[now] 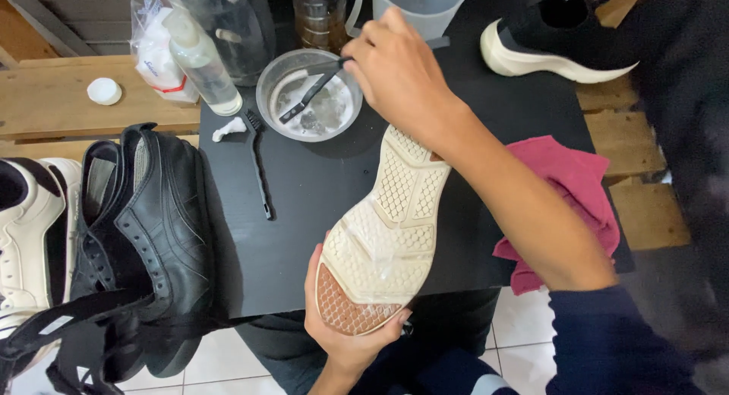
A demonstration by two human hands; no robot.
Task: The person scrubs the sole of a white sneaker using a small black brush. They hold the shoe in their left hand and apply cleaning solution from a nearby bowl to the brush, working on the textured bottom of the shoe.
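Note:
My left hand [342,330] grips the heel end of a shoe turned sole-up [383,232], its cream sole wet and its heel patch reddish-brown. My right hand [395,69] reaches past the shoe's toe and holds a black brush [311,95] whose head dips into a clear bowl [267,88] of soapy water. The shoe lies over a black table [304,198].
A second black brush [258,163] lies left of the shoe. A spray bottle [201,61], a bag and jugs stand at the back. A pink cloth [573,186] sits on the right, a matching black shoe [550,38] behind. A black leather shoe [156,228] and a white shoe [26,228] rest on the left.

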